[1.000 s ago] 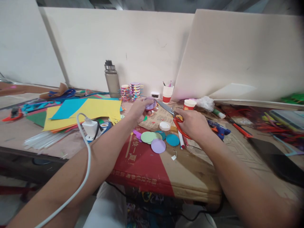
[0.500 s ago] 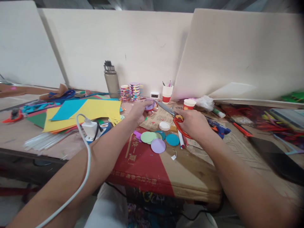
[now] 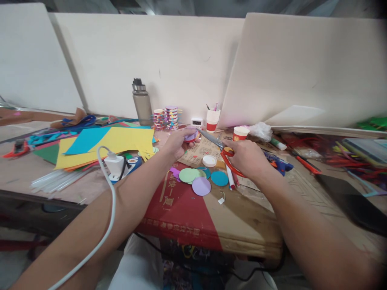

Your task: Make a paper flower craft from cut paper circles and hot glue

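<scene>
My left hand (image 3: 178, 141) is closed around a small paper cup topped with a purple paper disc (image 3: 192, 135), held just above the table. My right hand (image 3: 246, 158) grips red-handled scissors (image 3: 218, 147), whose blades point left and reach the cup's rim. Below both hands lie several cut paper circles (image 3: 199, 178) in green, purple and teal, on a piece of brown and red cardboard (image 3: 211, 217). A white lid (image 3: 209, 160) lies between my hands.
Yellow and blue paper sheets (image 3: 109, 141) cover the left of the table, beside a white charger and cable (image 3: 113, 169). A grey bottle (image 3: 142, 102), stacked decorated cups (image 3: 166, 117), two paper cups (image 3: 213, 119), a glue gun (image 3: 279, 164) and a dark tablet (image 3: 350, 199) stand around.
The scissors' blades have moved slightly closer to the cup in my left hand. Otherwise both hands stay almost in place.
</scene>
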Action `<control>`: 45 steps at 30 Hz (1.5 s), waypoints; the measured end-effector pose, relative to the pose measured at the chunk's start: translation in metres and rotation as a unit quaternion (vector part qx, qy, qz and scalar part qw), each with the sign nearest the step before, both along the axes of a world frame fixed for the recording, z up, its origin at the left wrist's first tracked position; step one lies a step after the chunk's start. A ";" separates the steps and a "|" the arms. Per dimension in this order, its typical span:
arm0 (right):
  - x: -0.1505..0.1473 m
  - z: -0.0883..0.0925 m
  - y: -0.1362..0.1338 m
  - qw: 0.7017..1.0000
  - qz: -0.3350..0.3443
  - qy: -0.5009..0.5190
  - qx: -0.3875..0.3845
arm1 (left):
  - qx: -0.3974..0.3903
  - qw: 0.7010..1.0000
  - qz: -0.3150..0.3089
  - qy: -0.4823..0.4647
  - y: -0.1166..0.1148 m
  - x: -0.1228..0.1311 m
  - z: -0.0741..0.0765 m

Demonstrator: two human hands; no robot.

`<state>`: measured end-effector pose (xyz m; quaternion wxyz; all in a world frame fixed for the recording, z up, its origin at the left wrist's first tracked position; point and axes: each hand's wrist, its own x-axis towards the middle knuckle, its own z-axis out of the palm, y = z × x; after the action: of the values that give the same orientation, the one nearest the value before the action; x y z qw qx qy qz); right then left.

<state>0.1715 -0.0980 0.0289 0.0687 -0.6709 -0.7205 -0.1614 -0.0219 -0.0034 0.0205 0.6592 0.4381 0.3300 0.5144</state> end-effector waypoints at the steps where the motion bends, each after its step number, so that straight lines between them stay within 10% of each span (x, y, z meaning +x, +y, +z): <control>1: 0.001 0.000 0.000 1.000 0.004 -0.003 0.001 | -0.004 1.000 -0.008 -0.002 0.000 -0.001 0.000; 31: 0.020 0.006 0.002 0.989 0.059 0.138 -0.010 | -0.047 0.984 -0.156 -0.077 0.007 -0.012 -0.001; 38: 0.025 0.006 0.004 0.983 0.062 0.175 0.005 | -0.047 0.995 -0.059 -0.068 0.004 -0.009 0.003; 45: 0.017 -0.007 0.013 0.903 0.177 0.389 0.041 | 0.056 0.996 -0.055 0.047 0.001 -0.002 -0.005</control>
<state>0.1885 -0.0852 0.0216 0.3983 -0.5381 -0.7364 0.0974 -0.0242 -0.0024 0.0156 0.6449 0.5156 0.3061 0.4739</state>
